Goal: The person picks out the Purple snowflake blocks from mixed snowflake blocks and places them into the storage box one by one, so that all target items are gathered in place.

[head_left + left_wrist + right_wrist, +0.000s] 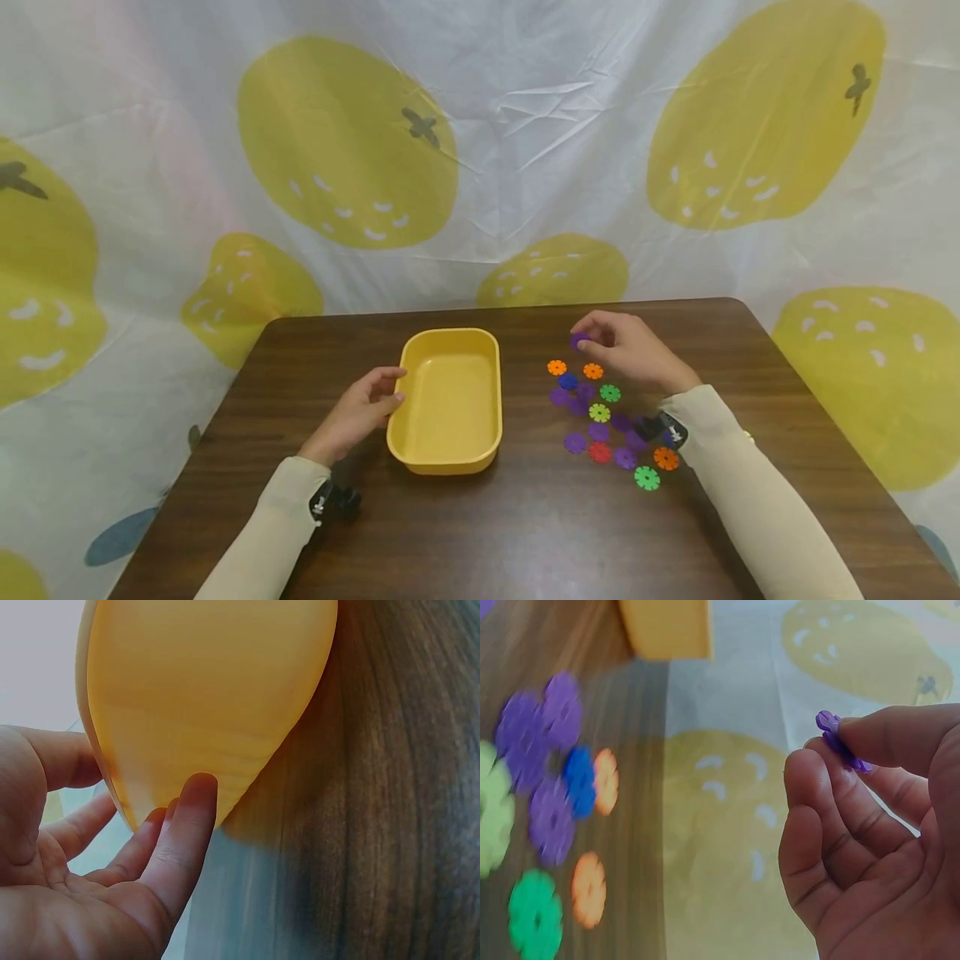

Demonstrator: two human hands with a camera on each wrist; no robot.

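Observation:
A yellow plastic tray stands left of centre on the table. My left hand holds its left rim; in the left wrist view, fingertips lie against the tray's wall. Off to the right, my right hand pinches a purple notched disc between thumb and fingers, raised above the table. The right wrist view shows this disc nearly edge-on. Below that hand lie several loose discs, among them a lime one, a red one, a blue one and a green one.
The brown wooden table has its far edge close to a hanging curtain with yellow fruit prints. Orange discs lie near the right forearm, which partly covers a few others. Each wrist wears a small black camera mount.

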